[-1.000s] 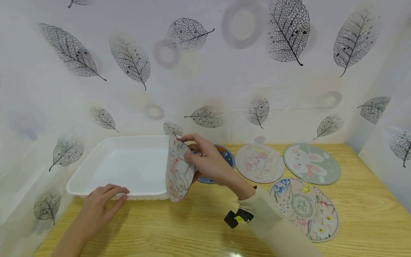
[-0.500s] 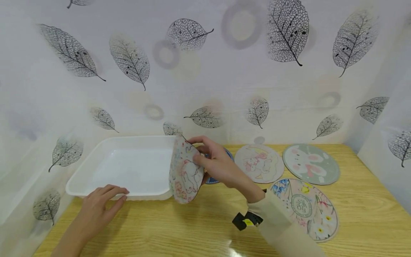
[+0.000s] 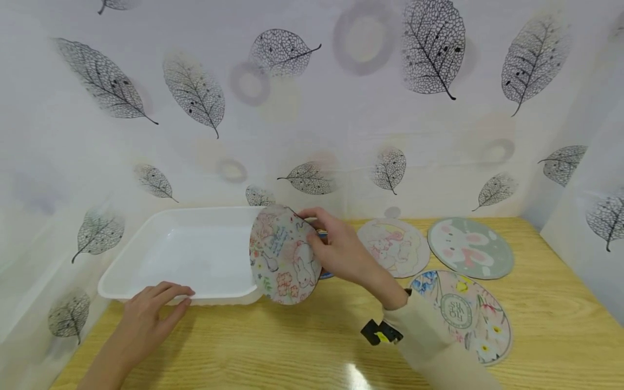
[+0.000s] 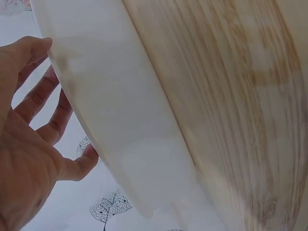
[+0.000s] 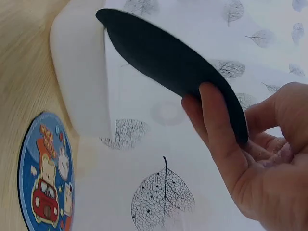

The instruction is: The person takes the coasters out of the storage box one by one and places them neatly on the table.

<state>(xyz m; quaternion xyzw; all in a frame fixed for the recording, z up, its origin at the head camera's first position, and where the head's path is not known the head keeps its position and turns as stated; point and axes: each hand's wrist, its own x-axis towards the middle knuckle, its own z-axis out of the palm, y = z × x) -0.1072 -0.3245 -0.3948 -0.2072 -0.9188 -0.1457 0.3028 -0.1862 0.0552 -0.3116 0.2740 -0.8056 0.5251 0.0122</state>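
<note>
My right hand (image 3: 338, 249) pinches the edge of a round mouse pad (image 3: 285, 260) printed with pink rabbits and flowers. It hangs tilted and slightly bowed at the right end of a white tray (image 3: 207, 297), above the table. In the right wrist view, the pad's black underside (image 5: 159, 53) faces the camera, with fingers on it. At the tray's front rim, my left hand (image 3: 153, 311) holds on, its thumb near the outer side. The left wrist view shows fingers (image 4: 36, 98) reaching over the rim, some tips hidden.
A blue mouse pad (image 5: 45, 178) with a red car lies partly hidden behind my right hand. Further right lie a pale pink pad (image 3: 397, 246), a green rabbit pad (image 3: 470, 248) and a flowered pad (image 3: 480, 306). A leaf-printed cloth (image 3: 292, 124) hangs behind the wooden table (image 3: 229, 346).
My right hand has shifted rightward with the rabbit mouse pad, which has turned so more of its printed face shows. My left hand stays at the tray's rim.
</note>
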